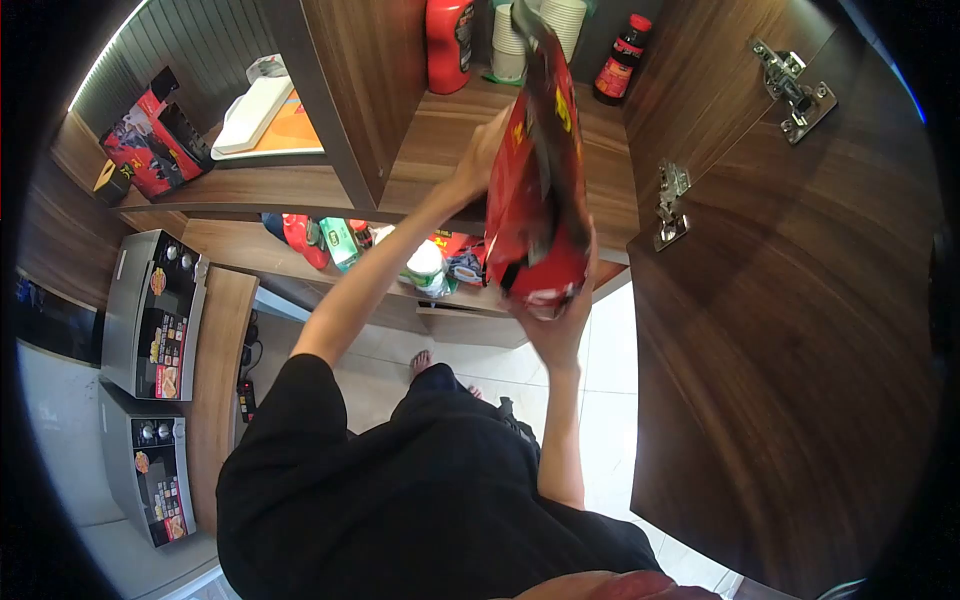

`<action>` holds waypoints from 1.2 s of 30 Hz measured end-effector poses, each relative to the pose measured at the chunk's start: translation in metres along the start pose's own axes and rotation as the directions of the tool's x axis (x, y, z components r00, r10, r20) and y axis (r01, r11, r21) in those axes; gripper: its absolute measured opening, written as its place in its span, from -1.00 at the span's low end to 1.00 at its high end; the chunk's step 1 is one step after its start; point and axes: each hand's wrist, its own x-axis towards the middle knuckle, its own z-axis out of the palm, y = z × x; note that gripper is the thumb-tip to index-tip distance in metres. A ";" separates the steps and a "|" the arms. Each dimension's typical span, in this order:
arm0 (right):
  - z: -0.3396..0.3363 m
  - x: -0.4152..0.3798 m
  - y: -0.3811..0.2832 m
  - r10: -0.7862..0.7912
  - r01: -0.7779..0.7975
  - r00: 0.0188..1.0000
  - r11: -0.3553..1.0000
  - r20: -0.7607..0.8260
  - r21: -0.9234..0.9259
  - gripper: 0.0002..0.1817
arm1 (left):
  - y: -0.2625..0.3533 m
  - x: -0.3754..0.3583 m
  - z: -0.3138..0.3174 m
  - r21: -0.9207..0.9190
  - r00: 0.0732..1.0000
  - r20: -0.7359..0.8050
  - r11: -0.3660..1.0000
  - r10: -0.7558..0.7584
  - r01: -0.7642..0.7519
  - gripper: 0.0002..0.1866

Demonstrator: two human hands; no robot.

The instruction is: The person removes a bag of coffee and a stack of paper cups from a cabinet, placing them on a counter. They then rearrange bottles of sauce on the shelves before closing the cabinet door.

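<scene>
A large red and black packaged bag (540,190) with yellow print is held up in front of the open cupboard, tilted so one narrow side faces me. My left hand (485,155) is against its left side near the upper half, fingers hidden behind the bag. My right hand (558,325) supports the bag at its lower end, with fingers wrapped around the bottom and right side. Behind the bag, on the cupboard shelf (430,165), stand a red bottle (450,45), stacks of paper cups (508,45) and a dark sauce bottle (622,60) with a red cap.
The cupboard door (780,330) is swung open at right on metal hinges (795,90). A lower counter holds a green-labelled bottle (340,243) and a white-lidded jar (425,262). At left are two toaster ovens (155,315) and a red and black box (155,140).
</scene>
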 end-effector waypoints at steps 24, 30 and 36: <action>-0.035 -0.139 0.012 0.384 -0.453 0.876 0.863 0.293 0.223 -0.41 | 0.152 -0.177 -0.069 0.097 0.963 -0.115 0.962 -0.242 0.254 -0.58; 0.002 -0.146 0.023 0.460 -0.594 0.741 0.788 0.489 0.159 -0.34 | 0.154 -0.225 -0.129 0.045 0.798 -0.302 0.828 -0.522 0.559 -0.58; 0.083 -0.147 0.034 0.459 -0.696 0.525 0.717 0.717 0.050 -0.27 | 0.158 -0.303 -0.200 -0.167 0.387 -0.477 0.513 -0.789 0.842 -0.56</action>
